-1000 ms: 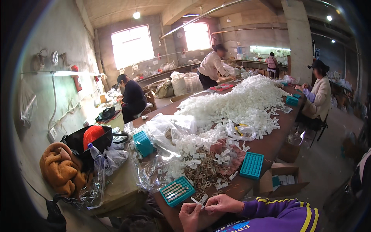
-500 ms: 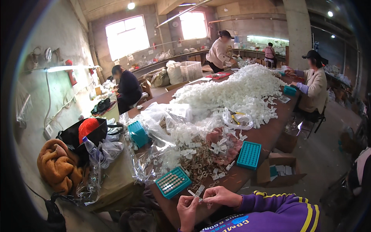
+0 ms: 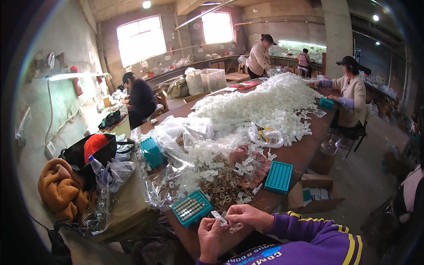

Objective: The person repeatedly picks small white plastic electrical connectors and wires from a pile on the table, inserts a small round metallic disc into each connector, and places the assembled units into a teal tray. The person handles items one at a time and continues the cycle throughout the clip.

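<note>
At the near edge of the table, my left hand [image 3: 209,234] pinches a small white plastic tag [image 3: 219,217], held at a tilt. My right hand [image 3: 251,217] is closed beside it, thumb and forefinger pressed together at the tag's right side. Under the right fingers hangs a thin, pale loop [image 3: 237,228], too small to make out. Just left of my hands lies a teal tray [image 3: 177,209] with rows of small round pale pieces in it. Ahead is a pile of beige cord-like loops [image 3: 224,187] with white tags [image 3: 213,165] scattered over it.
A second teal tray [image 3: 278,176] stands right, above a cardboard box [image 3: 324,204]. A large white heap [image 3: 260,99] covers the table's far part, with yellow-handled pliers [image 3: 263,133] near it. A bag, bottle [image 3: 95,163] and brown cloth [image 3: 62,187] lie left. Several people work farther off.
The view has shifted slightly. The white tag now shows its broad face above my left fingers, and a pale loop hangs below my right fingers. Both hands stay close together.
</note>
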A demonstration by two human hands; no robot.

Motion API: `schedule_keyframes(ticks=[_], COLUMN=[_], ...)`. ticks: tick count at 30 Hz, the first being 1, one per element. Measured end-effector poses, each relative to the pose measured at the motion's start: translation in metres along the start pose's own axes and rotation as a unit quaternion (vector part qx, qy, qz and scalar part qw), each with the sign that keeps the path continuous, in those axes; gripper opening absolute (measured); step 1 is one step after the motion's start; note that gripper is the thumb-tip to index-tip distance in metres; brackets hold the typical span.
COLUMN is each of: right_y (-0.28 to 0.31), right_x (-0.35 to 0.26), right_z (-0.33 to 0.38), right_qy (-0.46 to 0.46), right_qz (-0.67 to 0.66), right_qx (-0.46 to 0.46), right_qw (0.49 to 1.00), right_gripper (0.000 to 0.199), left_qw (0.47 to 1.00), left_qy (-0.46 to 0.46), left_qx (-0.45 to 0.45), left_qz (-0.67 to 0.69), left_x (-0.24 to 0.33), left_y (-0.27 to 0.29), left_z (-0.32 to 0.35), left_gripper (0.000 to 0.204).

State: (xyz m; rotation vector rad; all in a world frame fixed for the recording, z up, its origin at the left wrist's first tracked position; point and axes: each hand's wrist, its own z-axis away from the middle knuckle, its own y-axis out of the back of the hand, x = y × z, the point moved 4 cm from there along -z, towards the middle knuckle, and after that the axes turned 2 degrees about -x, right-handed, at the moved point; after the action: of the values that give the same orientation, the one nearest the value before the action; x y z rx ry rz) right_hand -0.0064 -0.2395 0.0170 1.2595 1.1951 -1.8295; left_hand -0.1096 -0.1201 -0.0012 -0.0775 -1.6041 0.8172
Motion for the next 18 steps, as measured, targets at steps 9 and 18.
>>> schedule_keyframes(ticks=[9,18], right_y=[0.003,0.002], right_x=[-0.013,-0.042], right_z=[0.008,0.006], right_qy=[-0.035,0.132], right_qz=[-0.064,0.242], right_qx=[0.054,0.181], right_qw=[0.996,0.944], right_gripper=[0.029,0.027], left_qw=[0.998,0.996], left_qy=[0.030,0.013], left_qx=[-0.011,0.051], left_qz=[0.051,0.066], left_x=[-0.010,-0.038], left_y=[-0.008,0.008], left_z=[-0.020,-0.038], left_gripper=[0.008,0.009])
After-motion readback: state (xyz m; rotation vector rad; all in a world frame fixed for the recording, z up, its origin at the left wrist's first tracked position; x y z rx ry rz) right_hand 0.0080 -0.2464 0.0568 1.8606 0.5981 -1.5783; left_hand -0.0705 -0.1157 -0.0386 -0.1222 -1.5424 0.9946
